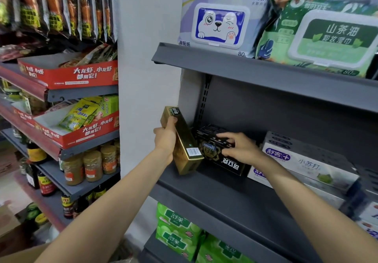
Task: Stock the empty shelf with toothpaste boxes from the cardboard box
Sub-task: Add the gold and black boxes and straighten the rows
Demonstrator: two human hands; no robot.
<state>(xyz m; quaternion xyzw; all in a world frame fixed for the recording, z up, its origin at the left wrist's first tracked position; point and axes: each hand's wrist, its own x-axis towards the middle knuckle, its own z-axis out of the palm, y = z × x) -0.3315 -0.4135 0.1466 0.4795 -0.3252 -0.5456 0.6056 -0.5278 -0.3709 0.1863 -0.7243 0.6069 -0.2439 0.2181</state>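
Left hand (166, 138) grips a gold toothpaste box (181, 140), tilted at the left end of the grey shelf (214, 197); right hand (238, 147) pinches the black toothpaste boxes (221, 152) stacked beside the white toothpaste boxes (302, 160). Risk: the gold box, angled and close to the open shelf end, may topple off if released before lying flat. Pushing it in could shift the black stack.

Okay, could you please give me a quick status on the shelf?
Left hand grips gold box, tilted at shelf edge. Right hand holds black boxes. White boxes alongside.
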